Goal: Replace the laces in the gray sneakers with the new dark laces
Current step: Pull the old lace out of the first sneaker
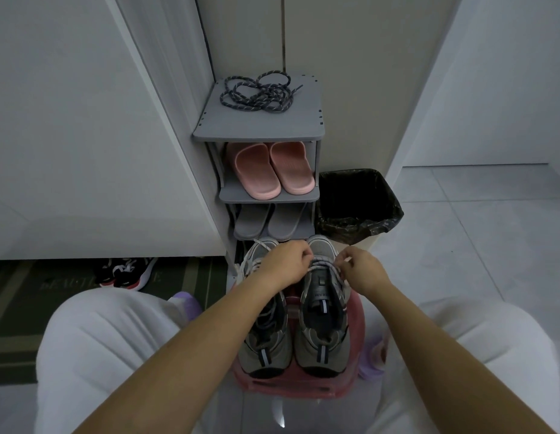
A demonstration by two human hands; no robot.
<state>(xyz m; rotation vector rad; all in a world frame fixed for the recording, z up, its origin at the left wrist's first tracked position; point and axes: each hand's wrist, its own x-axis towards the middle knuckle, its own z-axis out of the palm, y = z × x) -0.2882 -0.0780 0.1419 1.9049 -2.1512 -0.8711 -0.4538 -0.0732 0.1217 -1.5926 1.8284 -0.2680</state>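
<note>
Step judged: old-lace removal, not yet relacing. Light old lace (323,266) on right sneaker (322,311) pinched by left hand (285,264) and right hand (363,270), fingers curled on it at far eyelets. Left sneaker (263,321): light lace seen loose at toe. Both sneakers set on pink stool (291,388), near, between knees.

Next needed: lace drawn out eyelet by eyelet, then dark laces (256,93) fetched from shoe rack (256,126) top, far.

Sneakers: gray mesh, dark tongue, striped heel tab.

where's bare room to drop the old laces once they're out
Bare: the front strip of the top shelf, nearer than the dark laces; the floor tiles right of the bin. Crowded: the red stool, filled by both gray sneakers, left hand and right hand pinching the old laces; lower shelves hold slippers.
</note>
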